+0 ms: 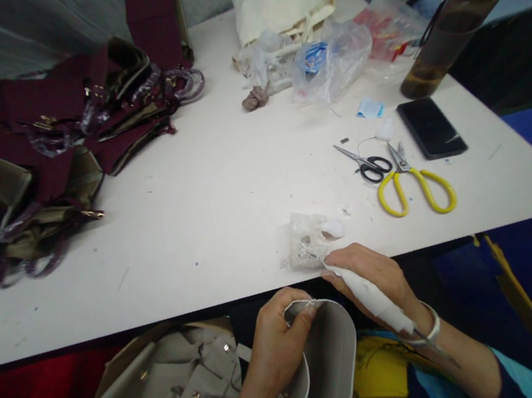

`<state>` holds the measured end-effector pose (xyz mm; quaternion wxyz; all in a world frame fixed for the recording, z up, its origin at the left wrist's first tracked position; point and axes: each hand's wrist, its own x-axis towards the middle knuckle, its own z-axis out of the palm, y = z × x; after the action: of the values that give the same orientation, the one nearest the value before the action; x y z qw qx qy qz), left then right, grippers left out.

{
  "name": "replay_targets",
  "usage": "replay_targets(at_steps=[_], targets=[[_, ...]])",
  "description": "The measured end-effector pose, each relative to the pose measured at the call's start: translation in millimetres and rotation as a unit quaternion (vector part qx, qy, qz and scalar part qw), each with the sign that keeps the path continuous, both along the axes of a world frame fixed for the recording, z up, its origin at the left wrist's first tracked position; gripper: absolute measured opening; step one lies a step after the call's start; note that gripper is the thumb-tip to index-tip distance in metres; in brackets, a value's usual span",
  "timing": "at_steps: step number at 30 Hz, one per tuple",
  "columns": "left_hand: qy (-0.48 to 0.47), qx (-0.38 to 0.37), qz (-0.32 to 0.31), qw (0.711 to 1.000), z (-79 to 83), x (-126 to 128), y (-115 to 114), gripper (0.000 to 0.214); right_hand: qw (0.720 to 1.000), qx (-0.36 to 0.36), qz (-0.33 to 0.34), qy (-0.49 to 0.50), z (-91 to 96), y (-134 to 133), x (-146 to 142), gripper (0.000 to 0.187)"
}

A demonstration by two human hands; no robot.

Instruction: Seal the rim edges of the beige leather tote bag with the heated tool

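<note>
My left hand (274,340) is closed on the rim of a pale grey leather piece (328,350), pinching its top edge below the table's near edge. My right hand (377,279) is wrapped round a white tool (369,293) whose tip points at that same edge, near a thin thread. A wristband shows on my right wrist. Just beyond my right hand, a small lump of clear crumpled plastic (307,239) lies on the white table (207,208).
Yellow-handled scissors (415,185), small black scissors (366,164) and a black phone (430,127) lie to the right. A heap of maroon bag pieces (37,154) fills the left. Plastic bags (329,58), a cream bag (282,1) and a brown bottle (459,14) stand at the back. Beige bag parts (175,388) rest on my lap.
</note>
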<state>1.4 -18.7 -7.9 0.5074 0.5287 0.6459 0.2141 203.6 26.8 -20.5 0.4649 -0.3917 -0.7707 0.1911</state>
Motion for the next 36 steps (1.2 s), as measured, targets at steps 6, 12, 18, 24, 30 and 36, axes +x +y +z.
replay_targets(at_steps=[6, 12, 18, 24, 30, 36], targets=[[-0.011, -0.008, -0.001, 1.000, -1.2, -2, 0, 0.011, 1.000, 0.007, -0.008, -0.017, -1.2, 2, -1, 0.015], [-0.019, -0.007, -0.008, 1.000, -1.5, -4, -1, 0.012, 0.993, -0.103, -0.023, 0.048, 0.0, -9, 9, 0.010], [-0.014, -0.004, -0.022, 1.000, -1.4, -2, -2, 0.011, 0.916, -0.361, 0.079, 0.156, -4.4, -26, 9, 0.011], [-0.003, 0.000, -0.026, 1.000, 0.5, 1, -3, 0.011, 0.908, -0.374, 0.091, 0.163, -8.5, -27, 6, 0.012], [-0.021, -0.006, -0.028, 0.999, 0.8, 1, -4, 0.009, 0.889, -0.409, 0.118, 0.171, -11.0, -15, 7, 0.020], [-0.054, -0.018, -0.018, 0.998, 2.1, 4, -2, 0.007, 0.862, -0.451, 0.166, 0.158, -9.9, -3, 10, 0.024]])
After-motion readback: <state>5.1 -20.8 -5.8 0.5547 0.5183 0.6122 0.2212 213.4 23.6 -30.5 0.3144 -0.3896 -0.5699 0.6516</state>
